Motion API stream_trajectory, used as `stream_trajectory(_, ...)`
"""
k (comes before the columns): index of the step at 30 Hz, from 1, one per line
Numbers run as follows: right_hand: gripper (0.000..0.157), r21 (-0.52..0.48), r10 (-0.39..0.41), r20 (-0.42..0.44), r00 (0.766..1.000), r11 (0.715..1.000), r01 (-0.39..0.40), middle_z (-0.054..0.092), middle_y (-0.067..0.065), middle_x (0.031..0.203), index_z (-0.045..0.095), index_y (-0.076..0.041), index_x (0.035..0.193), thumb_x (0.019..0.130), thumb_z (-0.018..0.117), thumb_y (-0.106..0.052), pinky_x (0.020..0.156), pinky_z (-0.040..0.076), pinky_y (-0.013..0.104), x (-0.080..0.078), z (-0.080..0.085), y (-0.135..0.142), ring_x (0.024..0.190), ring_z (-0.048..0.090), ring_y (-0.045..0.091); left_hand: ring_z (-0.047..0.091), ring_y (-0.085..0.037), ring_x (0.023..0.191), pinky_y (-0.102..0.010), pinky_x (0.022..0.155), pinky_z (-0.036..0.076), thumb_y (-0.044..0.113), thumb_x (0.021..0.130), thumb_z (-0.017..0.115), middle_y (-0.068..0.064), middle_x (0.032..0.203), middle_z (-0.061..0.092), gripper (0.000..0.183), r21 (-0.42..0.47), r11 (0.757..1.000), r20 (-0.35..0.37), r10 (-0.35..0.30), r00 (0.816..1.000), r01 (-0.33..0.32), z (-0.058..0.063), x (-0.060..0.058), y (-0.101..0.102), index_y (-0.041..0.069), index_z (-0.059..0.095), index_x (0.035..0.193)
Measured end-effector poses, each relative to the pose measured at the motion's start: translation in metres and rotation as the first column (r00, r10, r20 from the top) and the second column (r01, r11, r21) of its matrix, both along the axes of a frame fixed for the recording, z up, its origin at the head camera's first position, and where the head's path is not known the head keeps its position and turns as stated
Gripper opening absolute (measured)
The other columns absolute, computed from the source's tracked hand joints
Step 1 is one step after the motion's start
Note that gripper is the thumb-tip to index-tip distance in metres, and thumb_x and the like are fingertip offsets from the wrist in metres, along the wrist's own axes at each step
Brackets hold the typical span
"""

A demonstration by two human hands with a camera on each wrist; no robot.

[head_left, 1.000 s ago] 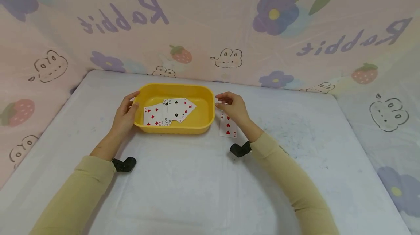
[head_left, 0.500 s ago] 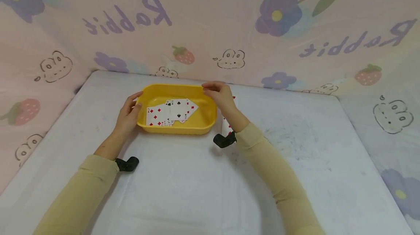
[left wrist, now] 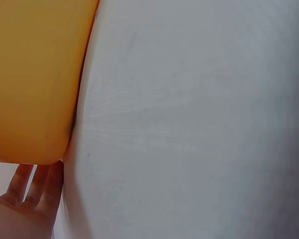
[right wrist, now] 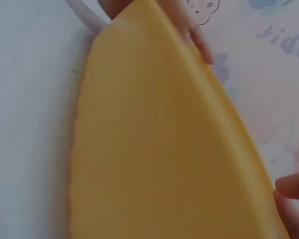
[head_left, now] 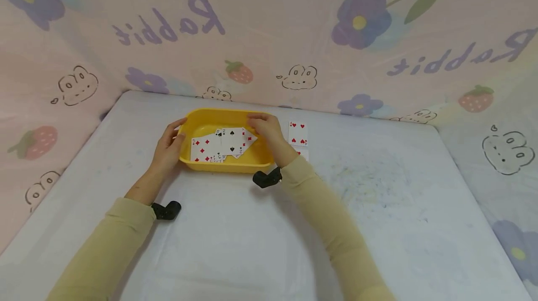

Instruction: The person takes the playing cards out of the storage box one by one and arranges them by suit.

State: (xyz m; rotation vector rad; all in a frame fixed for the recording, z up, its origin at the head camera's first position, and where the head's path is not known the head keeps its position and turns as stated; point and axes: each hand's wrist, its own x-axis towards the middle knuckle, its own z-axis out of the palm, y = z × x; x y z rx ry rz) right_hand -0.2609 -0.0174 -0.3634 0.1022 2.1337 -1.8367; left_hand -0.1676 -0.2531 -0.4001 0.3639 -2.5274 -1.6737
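Poised over the right part of the yellow tray (head_left: 231,168) with the right grip (head_left: 271,132), apparently for a card; loosely bent there, with nothing visible between thumb and fingertips, so released; at the tray's left end, grasping rim and outer wall with the left grip (head_left: 167,148). Best to brace lightly on that left side, against sliding rather than for lifting; best to come down low on the exposed corner of the diamond card (head_left: 251,138), pinching a single edge, or risk dragging the overlapping two of spades (head_left: 232,141) along; if too flat to pinch, slide gently toward the wall and tip up.

As for looks: yellow, shallow, round-cornered, set on the white tabletop (head_left: 210,249); inside, toward the left and middle, face-up cards in an overlapping spread, with the five of diamonds (head_left: 203,150) leftmost; outside, just right of the tray, a four of hearts (head_left: 298,133) and another heart card (head_left: 303,152), partly hidden by the right arm.
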Motion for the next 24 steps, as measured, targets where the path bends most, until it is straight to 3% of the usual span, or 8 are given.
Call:
stream_trajectory(10,0.037,0.133,-0.039,0.100,0.994,0.991,0.025,0.055,0.010,0.133,0.064,-0.008,0.122,0.086,0.065,-0.010,0.109,0.034,0.038,0.000,-0.014,-0.007,0.119,0.047,0.026,0.041,-0.034,0.122,-0.042,0.101,0.039,0.028,0.104,0.032,-0.021,0.143,0.036,0.045,-0.003,1.000,0.003,0.002,1.000,-0.002,-0.001,0.000,-0.001,0.027,0.031,0.149)
stream_trajectory(18,0.047,0.227,0.025,0.126,0.992,0.972,-0.054,0.053,0.008,0.136,0.063,-0.012,0.126,0.081,0.071,-0.004,0.107,0.036,0.037,-0.004,-0.016,-0.007,0.117,0.046,0.026,0.040,-0.033,0.120,-0.033,0.095,0.038,0.027,0.104,0.032,-0.019,0.141,0.037,0.045,-0.009,1.000,-0.005,-0.003,1.000,0.003,0.002,0.000,0.002,0.027,0.032,0.149)
stream_trajectory(24,0.053,0.387,0.158,0.081,0.984,0.905,-0.177,0.055,0.009,0.134,0.061,-0.014,0.129,0.078,0.070,0.000,0.101,0.041,0.031,-0.003,-0.017,-0.011,0.111,0.049,0.025,0.037,-0.034,0.126,-0.045,0.105,0.035,0.028,0.104,0.032,-0.018,0.147,0.034,0.046,-0.002,1.000,0.004,-0.001,1.000,0.001,0.002,0.000,0.002,0.027,0.031,0.149)
